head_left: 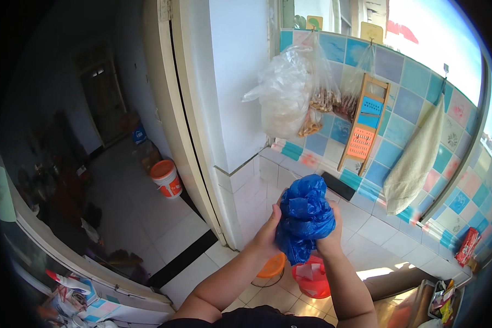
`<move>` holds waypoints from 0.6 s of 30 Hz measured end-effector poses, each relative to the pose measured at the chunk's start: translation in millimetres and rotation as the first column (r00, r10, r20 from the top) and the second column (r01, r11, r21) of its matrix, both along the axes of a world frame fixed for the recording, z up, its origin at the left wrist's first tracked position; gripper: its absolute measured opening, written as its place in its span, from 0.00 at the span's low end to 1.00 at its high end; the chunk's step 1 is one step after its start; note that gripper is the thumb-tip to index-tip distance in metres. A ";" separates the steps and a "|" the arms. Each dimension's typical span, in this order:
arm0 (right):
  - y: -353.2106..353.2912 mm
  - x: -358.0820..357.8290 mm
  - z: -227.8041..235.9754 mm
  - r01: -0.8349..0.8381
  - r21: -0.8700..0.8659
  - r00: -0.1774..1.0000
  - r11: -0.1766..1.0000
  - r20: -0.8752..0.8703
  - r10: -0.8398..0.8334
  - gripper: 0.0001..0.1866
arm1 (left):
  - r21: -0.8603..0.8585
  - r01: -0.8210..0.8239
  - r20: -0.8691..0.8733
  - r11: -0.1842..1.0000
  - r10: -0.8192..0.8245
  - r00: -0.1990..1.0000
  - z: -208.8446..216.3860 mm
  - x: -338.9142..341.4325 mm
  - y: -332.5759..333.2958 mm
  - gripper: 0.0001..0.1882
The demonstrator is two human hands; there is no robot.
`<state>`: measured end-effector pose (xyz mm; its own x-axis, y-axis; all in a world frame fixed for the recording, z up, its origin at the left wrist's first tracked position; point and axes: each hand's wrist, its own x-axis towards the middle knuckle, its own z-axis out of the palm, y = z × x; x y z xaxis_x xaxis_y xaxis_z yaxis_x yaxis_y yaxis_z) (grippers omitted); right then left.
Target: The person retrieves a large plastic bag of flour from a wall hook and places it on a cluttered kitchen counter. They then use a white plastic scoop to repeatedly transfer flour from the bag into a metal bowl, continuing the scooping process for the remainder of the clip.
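Observation:
A crumpled blue plastic bag (305, 216) is held up in front of me, between both hands. My left hand (269, 229) presses its left side, thumb upward, with the other fingers hidden behind the plastic. On the opposite side my right hand (333, 232) grips the bag, its fingers partly covered by the folds. Below the bag, a red bucket (313, 281) lined with a pale bag stands on the tiled floor, beside an orange round container (271, 266).
Clear bags (287, 90), a wooden-framed grater (364, 128) and a pale towel (418, 156) hang on the tiled wall ahead. An open doorway with a door frame (188, 126) lies left, a white tub with orange lid (165, 177) beyond. Packets fill a box (441, 300) at lower right.

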<state>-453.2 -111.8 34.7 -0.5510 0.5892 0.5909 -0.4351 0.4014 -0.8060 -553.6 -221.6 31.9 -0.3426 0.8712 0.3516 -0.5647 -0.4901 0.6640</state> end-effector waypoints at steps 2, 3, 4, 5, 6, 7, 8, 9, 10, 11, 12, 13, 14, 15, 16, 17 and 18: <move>6.0 -10.8 -1.4 0.014 0.178 1.000 0.984 -0.030 -0.009 0.20 | 0.183 0.020 -0.094 0.983 -0.003 0.996 8.2 -6.2 2.2 0.38; 9.6 -15.8 -0.5 0.051 0.334 0.998 0.941 -0.035 -0.042 0.22 | 0.107 -0.045 -0.131 0.993 0.059 0.990 8.6 -8.7 2.6 0.36; 12.6 -20.4 0.7 0.089 0.480 0.996 0.873 -0.048 -0.075 0.23 | 0.032 -0.114 -0.172 0.993 0.118 0.978 8.5 -10.6 3.7 0.34; 10.8 -24.1 4.7 0.093 0.567 0.995 0.818 -0.018 -0.101 0.25 | -0.040 -0.185 -0.215 0.982 0.172 0.961 8.7 -11.7 5.7 0.33; 6.8 -27.2 11.1 0.102 0.645 0.991 0.757 0.002 -0.135 0.26 | -0.090 -0.266 -0.015 0.960 0.266 0.964 13.8 -9.2 11.9 0.25; 6.8 -29.9 14.6 0.107 0.717 0.985 0.689 0.018 -0.172 0.28 | -0.124 -0.324 0.076 0.938 0.334 0.939 24.3 -10.7 14.6 0.21; 11.8 -32.3 9.9 -0.035 0.665 0.993 0.746 0.110 -0.052 0.38 | -0.126 -0.356 0.071 0.926 0.366 0.928 30.5 -15.9 16.0 0.19; 10.4 -31.6 15.7 -0.065 0.647 0.997 0.760 0.071 0.024 0.42 | -0.125 -0.391 0.059 0.912 0.400 0.915 38.0 -22.2 14.5 0.18; 6.6 -27.5 25.4 -0.106 0.640 0.994 0.761 0.043 0.102 0.46 | -0.129 -0.401 0.129 0.907 0.417 0.900 44.8 -24.9 11.8 0.17; 5.8 -27.9 30.1 -0.148 0.634 0.984 0.759 0.015 0.179 0.50 | -0.111 -0.377 0.186 0.920 0.392 0.901 45.6 -32.7 10.2 0.21; 10.8 -30.3 28.5 -0.172 0.717 0.979 0.675 0.045 0.201 0.58 | -0.073 -0.457 0.129 0.886 0.463 0.877 48.4 -33.7 12.6 0.24; 16.5 -36.2 26.7 -0.132 0.760 0.986 0.636 0.037 0.160 0.58 | -0.031 -0.531 0.074 0.847 0.532 0.843 51.2 -34.5 16.1 0.28; 22.2 -44.4 24.4 -0.092 0.799 0.993 0.594 0.025 0.119 0.58 | -0.042 -0.534 0.029 0.844 0.535 0.844 47.9 -37.3 20.2 0.31; 26.6 -53.8 25.3 -0.050 0.836 0.997 0.546 0.007 0.081 0.57 | -0.049 -0.541 -0.018 0.840 0.540 0.841 44.1 -40.7 21.7 0.33; 29.0 -62.7 28.5 -0.046 0.843 0.996 0.536 -0.001 0.086 0.60 | -0.019 -0.517 -0.024 0.856 0.517 0.856 42.9 -45.3 20.0 0.34; 31.1 -68.0 35.1 -0.098 0.801 0.994 0.591 0.045 0.103 0.61 | 0.007 -0.446 -0.062 0.895 0.446 0.893 44.1 -49.9 17.0 0.34; 33.7 -73.4 45.3 -0.147 0.756 0.988 0.638 0.088 0.124 0.61 | 0.035 -0.374 -0.105 0.927 0.375 0.921 47.7 -56.8 12.8 0.34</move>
<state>-526.7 -78.0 80.0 -0.6090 -0.1419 0.7803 -0.5196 0.8147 -0.2574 -610.4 -208.8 79.6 -0.6022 0.6815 0.4158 -0.2633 -0.6613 0.7024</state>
